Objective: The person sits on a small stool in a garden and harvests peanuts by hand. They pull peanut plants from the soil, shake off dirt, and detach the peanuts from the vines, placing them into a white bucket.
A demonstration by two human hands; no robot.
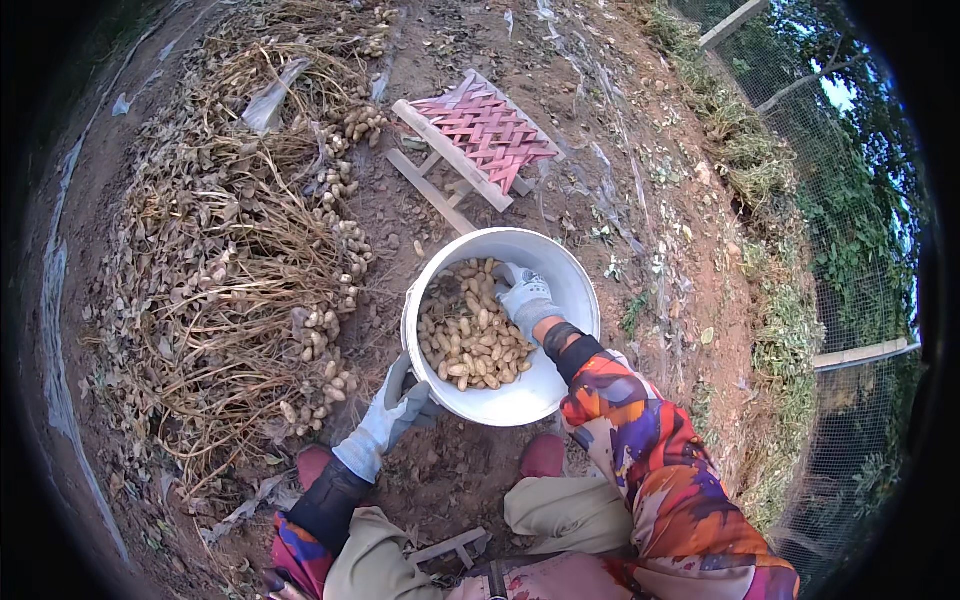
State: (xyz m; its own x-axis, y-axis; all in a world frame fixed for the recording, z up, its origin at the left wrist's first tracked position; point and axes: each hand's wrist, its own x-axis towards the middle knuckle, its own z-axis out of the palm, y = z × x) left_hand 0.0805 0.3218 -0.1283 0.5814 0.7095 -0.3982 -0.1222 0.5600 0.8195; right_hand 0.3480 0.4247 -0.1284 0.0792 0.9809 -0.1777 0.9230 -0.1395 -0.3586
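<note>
A white bucket (585, 283), partly filled with unshelled peanuts (478, 345), stands in front of my knees. My right hand (524, 296), in a white and grey work glove, reaches inside it. Its fingers curl in against the peanuts at the far right of the heap, with the fingertips hidden. Outside, at the bucket's near left side, my gloved left hand (392, 412) is bent against the wall just below the rim, thumb up and fingers curled underneath.
Pulled peanut plants (230, 290) lie in a long row on the left, pods toward the bucket. Beyond the bucket rests a tipped wooden stool (485, 135) with a woven pink seat. A wire mesh fence (850, 240) runs along the right. Plastic film strips lie on the soil.
</note>
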